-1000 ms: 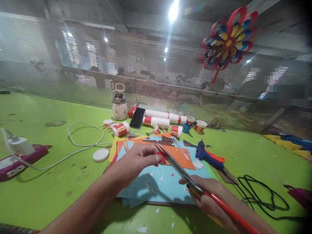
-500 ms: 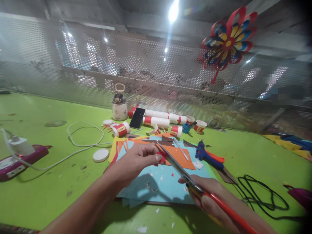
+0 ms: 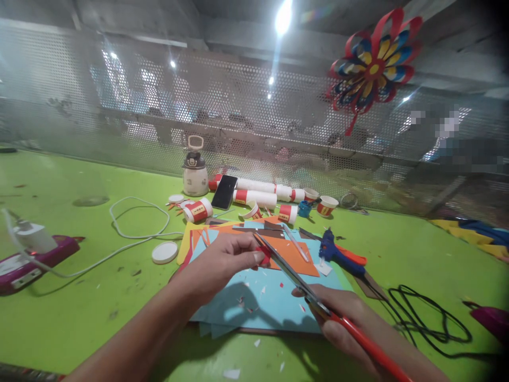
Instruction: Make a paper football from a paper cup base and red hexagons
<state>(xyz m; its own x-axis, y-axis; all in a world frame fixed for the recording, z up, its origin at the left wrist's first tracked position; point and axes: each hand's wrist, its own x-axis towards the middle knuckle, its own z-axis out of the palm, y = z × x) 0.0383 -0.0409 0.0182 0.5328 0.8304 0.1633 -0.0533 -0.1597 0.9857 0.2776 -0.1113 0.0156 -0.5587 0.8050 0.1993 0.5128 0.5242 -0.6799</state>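
A small red piece [image 3: 264,258] is pinched between the thumb and fingers of the left hand [image 3: 235,252], above blue paper [image 3: 278,313]; the blades of red-handled scissors [image 3: 291,275] are held close by it, the handles being gripped by the right hand [image 3: 340,313] at four o'clock from the piece; whether it is touched by the blades cannot be told; from that piece, a glue gun [image 3: 339,258] is seen at three o'clock, a white lid [image 3: 164,253] at nine, a phone [image 3: 225,192] at eleven.
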